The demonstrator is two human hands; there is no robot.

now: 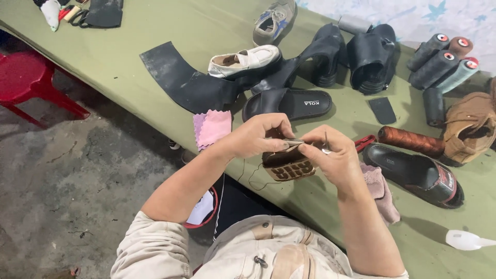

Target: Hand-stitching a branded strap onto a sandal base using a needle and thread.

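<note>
**Brown sandal held over the table edge**

A brown sandal (288,164) is gripped between both hands above the green table (155,31); the left hand (261,135) is clenched on its upper edge; the right hand (335,157) is pinched around a needle (325,140), with dark thread (253,178) hanging below; a pink cloth (213,127) lies just beside the left wrist; a black slide (289,102) sits beyond; a brown thread spool (411,140) lies near the right hand.
</note>
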